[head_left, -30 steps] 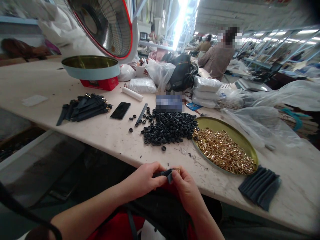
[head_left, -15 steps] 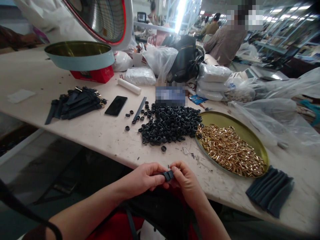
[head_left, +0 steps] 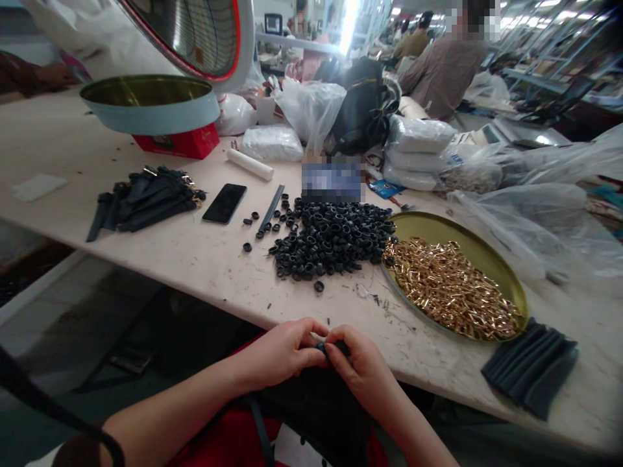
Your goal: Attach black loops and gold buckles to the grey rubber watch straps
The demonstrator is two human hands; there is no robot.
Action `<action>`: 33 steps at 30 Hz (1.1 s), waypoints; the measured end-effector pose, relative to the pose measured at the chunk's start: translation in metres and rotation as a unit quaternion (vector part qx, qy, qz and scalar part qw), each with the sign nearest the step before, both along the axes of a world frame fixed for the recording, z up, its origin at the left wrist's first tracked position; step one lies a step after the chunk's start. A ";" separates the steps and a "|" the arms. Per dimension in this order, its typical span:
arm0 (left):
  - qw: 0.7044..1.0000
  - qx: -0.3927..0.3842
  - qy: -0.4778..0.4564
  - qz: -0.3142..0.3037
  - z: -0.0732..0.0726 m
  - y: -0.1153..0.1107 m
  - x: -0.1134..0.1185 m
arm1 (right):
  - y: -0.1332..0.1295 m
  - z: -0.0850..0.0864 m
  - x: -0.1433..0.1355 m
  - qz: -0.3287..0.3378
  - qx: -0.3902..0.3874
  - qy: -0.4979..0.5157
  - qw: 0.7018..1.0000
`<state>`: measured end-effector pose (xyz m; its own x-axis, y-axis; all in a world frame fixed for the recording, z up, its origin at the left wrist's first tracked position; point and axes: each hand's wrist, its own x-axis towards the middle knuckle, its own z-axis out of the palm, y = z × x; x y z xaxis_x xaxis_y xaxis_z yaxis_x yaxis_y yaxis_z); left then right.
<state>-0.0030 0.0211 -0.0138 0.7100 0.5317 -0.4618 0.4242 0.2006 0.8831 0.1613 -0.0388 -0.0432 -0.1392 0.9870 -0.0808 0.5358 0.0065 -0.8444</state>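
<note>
Close to the table's front edge, my left hand (head_left: 285, 353) and my right hand (head_left: 359, 358) meet with fingers pinched on one small dark strap (head_left: 342, 347). Most of the strap is covered by my fingers, so its full shape cannot be made out. Beyond my hands lies a heap of small black loops (head_left: 335, 237), with one loose loop (head_left: 318, 287) nearer to me. Gold metal buckle-like pieces (head_left: 452, 285) fill much of a shallow oval tin tray (head_left: 487, 250) to the right. Several dark strips (head_left: 530, 370) lie side by side near the right front edge.
Dark straps with gold fittings (head_left: 146, 201) are piled at left, near a phone (head_left: 224, 203) and a metal ruler (head_left: 270, 209). A fan (head_left: 195, 32), a pale blue oval tin (head_left: 156, 117) on a red box (head_left: 180, 141), and plastic bags (head_left: 311, 110) stand behind. A person (head_left: 448, 71) sits farther back.
My right-hand fingers have moved over the strap, covering more of it; the dark looped section that showed between my hands is now mostly hidden. The view has shifted slightly.
</note>
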 end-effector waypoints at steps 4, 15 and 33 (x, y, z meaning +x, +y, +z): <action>0.997 0.075 0.000 -0.036 0.003 -0.001 -0.003 | -0.007 0.001 0.000 0.012 0.004 0.027 1.000; 0.933 0.352 0.067 -0.025 0.001 0.006 0.004 | 0.005 -0.023 0.001 -0.089 0.104 -0.092 0.986; 0.824 0.356 0.373 0.234 0.002 0.239 -0.028 | 0.031 -0.072 0.033 -0.180 0.310 -0.246 0.901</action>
<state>-0.0314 0.2602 -0.0119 0.0093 0.9914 -0.1303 0.9257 0.0407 0.3760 0.1939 -0.0078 -0.1150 0.1014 0.8379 0.5364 0.9053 0.1458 -0.3989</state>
